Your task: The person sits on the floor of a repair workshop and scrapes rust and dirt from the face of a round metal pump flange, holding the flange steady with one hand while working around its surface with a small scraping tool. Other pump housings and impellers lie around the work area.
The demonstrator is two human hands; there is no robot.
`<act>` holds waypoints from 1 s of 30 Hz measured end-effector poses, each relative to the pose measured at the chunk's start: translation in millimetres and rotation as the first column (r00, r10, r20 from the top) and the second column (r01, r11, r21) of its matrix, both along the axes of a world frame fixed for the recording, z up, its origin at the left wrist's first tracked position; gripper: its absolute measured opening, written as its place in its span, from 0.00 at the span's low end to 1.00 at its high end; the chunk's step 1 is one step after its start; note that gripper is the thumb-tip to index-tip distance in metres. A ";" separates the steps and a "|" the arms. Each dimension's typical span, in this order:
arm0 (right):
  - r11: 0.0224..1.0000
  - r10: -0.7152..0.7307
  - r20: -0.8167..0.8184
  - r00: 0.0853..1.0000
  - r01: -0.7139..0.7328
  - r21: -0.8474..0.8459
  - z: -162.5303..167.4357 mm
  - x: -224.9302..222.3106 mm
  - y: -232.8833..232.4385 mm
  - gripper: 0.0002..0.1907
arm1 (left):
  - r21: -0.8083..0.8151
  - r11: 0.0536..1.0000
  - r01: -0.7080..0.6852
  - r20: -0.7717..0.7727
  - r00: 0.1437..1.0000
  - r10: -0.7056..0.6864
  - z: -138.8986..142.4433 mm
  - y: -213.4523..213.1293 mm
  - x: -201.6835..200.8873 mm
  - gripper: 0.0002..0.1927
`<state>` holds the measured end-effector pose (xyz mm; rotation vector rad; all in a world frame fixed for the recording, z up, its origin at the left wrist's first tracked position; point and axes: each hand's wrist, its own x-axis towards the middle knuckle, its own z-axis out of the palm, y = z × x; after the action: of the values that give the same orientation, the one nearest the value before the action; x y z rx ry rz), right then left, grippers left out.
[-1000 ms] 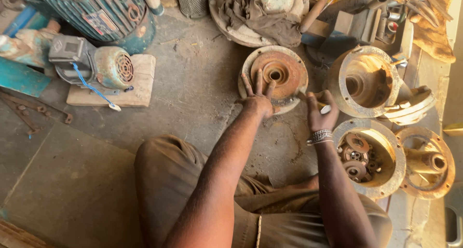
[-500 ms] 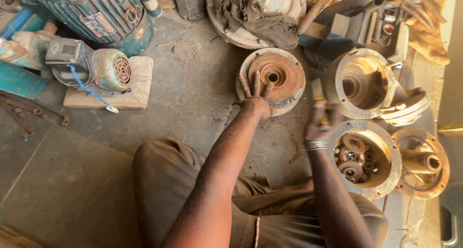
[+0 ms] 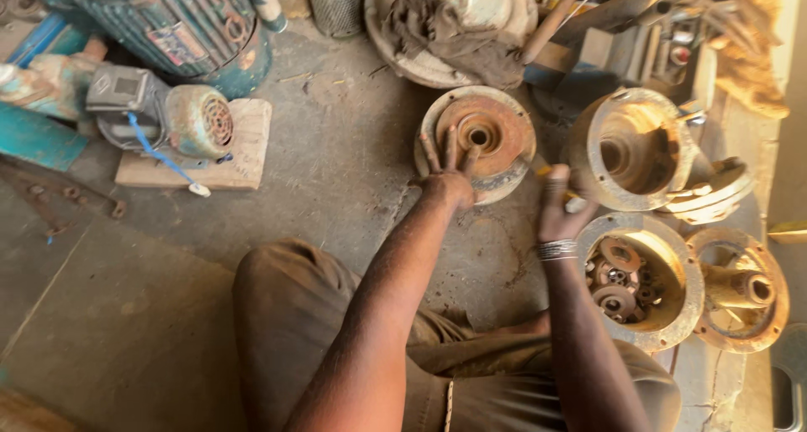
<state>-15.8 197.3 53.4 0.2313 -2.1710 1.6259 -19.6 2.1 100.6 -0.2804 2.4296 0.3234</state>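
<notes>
- We are pressing our left hand (image 3: pixel 448 173), fingers spread flat, on the rusty round casting (image 3: pixel 477 139) lying on the concrete floor (image 3: pixel 336 188).
- Our right hand (image 3: pixel 561 207) is clenching a small tool (image 3: pixel 575 203) beside it.
- We are judging the casting heavy, stiff and gritty; its outer rim looks best for gripping.

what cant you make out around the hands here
- Head view: what the right hand grips; the fingers cover it and it is blurred.
- Rusty round disc: the near edge sits under the left hand.
- Large ribbed motor: cut off by the top edge.
</notes>
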 end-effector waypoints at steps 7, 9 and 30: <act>0.957 -0.068 0.211 0.975 0.004 0.288 7.2 1.6 -1.7 0.23 | -0.018 1.000 0.022 0.020 1.000 -0.021 -0.8 3.1 -1.5 0.55; 0.999 -0.031 0.176 0.984 0.036 -0.025 9.6 -5.7 2.5 0.17 | -0.018 1.000 0.013 0.007 1.000 -0.013 -1.8 2.5 -2.9 0.55; 0.985 -0.172 0.025 0.985 0.172 -0.022 10.7 -17.1 12.3 0.19 | 0.007 1.000 0.016 -0.007 1.000 -0.016 -6.5 3.7 -3.0 0.56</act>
<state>-32.9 209.6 64.1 0.0169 -2.1224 1.5635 -22.6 5.9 94.1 -0.2568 2.4354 0.3260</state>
